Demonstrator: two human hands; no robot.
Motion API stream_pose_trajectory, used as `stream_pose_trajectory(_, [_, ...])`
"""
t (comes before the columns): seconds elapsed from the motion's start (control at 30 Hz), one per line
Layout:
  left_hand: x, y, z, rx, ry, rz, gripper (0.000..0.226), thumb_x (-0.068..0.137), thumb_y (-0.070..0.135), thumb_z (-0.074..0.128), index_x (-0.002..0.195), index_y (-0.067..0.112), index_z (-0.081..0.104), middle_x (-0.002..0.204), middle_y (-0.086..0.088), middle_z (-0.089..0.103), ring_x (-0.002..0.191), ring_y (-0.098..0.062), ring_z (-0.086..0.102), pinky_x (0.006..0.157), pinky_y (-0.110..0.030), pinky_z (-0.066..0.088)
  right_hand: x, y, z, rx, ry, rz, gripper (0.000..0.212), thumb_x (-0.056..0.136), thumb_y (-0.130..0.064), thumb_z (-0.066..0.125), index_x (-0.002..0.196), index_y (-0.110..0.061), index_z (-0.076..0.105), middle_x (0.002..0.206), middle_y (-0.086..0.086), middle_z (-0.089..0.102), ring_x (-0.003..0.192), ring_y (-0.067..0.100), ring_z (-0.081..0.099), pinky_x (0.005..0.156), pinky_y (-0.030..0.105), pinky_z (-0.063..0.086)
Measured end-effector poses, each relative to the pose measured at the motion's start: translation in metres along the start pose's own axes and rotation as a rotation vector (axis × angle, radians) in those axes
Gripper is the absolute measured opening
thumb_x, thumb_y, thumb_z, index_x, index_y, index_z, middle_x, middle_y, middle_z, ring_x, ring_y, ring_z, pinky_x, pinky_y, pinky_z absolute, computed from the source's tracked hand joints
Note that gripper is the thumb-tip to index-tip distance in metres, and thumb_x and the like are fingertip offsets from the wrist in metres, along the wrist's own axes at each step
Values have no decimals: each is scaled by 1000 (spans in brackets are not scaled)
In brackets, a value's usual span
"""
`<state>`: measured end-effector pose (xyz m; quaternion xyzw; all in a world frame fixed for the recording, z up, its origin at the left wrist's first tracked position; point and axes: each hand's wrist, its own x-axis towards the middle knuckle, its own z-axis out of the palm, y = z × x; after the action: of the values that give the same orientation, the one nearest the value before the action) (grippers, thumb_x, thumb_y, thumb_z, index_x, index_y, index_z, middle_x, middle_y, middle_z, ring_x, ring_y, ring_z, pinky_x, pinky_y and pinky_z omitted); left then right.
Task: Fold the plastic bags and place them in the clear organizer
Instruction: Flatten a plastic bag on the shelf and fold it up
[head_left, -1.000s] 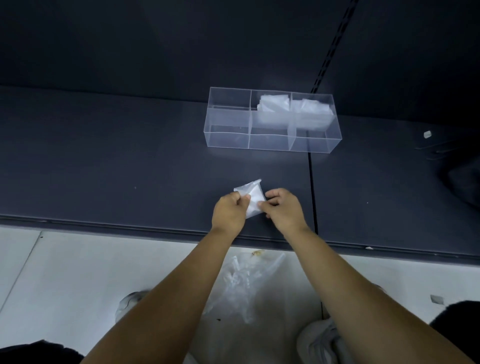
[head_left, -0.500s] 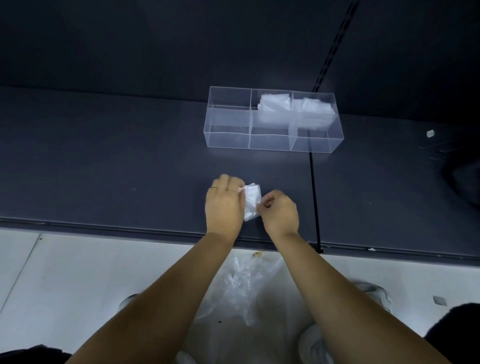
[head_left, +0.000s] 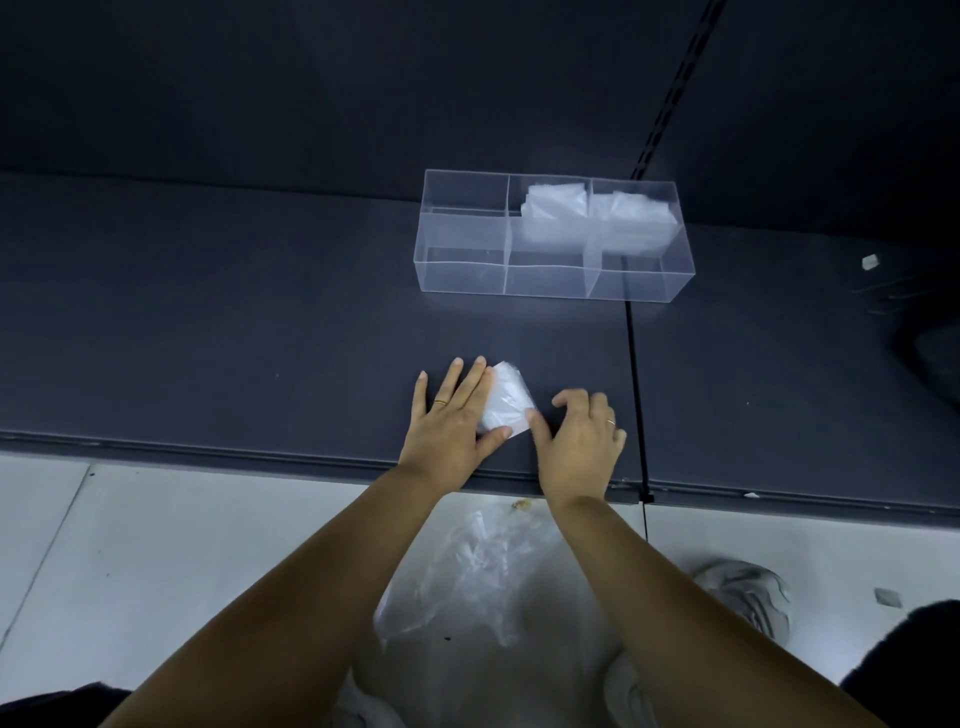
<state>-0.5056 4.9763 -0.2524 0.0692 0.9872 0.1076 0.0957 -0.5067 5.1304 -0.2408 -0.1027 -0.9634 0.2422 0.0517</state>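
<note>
stored bags (head_left: 597, 213) fill the clear organizer's (head_left: 462, 270) far middle and far right compartments. another folded bag (head_left: 506, 402) lies on the shelf (head_left: 260, 338), near its front edge. the left hand (head_left: 452, 415) presses it with straight fingers, while the right hand (head_left: 576, 441) is loosely curled, its thumb touching a corner and gripping nothing. loose bags (head_left: 467, 577) wait on the floor, so much seems left.

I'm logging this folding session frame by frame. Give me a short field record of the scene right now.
bag in work: small folded clear plastic bag, flat on the dark grey shelf
left hand: fingers straight, pressing the bag
right hand: loosely curled, thumb touching the bag's corner
organizer: clear six-compartment plastic box, behind the hands
stored: folded bags in its far middle and far right compartments
waiting: loose plastic bags on the floor
</note>
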Motion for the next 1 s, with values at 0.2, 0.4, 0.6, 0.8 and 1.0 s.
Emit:
stream_pose_trajectory(0.2, [3,2,0,25,-28,-17,84,90,69,21,152,21,-10,161,5,-12,146,-16,-17,113,-46,-17,2,-2,-1,34,14,77,14,95,-26,55,100,-15,62,103,7,56,101,26,52,81,33,27])
stream_pose_trajectory(0.4, [-1,10,0,16,-28,-130,98,80,76,9,150,12,-14,160,-1,-17,145,-19,-21,112,-45,-19,0,-31,-2,116,-106,229,11,83,-31,69,84,-21,65,107,1,52,106,22,47,92,37,33])
stream_pose_trajectory(0.6, [-4,4,-27,-698,50,-242,103,74,66,61,152,15,16,157,0,22,145,-14,15,119,-36,9,19,-35,-26,661,-375,208,21,80,-3,67,75,-19,55,74,-2,60,66,10,57,63,23,46])
stream_pose_trajectory(0.8, [34,-9,-87,-1484,-135,-301,66,61,38,79,123,22,61,110,6,69,102,-11,64,75,-14,50,62,-41,-61,883,-610,67,29,80,5,69,96,-18,61,79,13,61,71,16,55,68,28,48])
stream_pose_trajectory(1.0, [96,-1,-124,-1562,208,-318,20,78,7,75,94,18,70,79,4,73,72,-6,68,64,-16,52,133,-60,-77,858,-555,93,8,83,-8,72,76,-8,68,74,1,68,66,7,60,67,17,48])
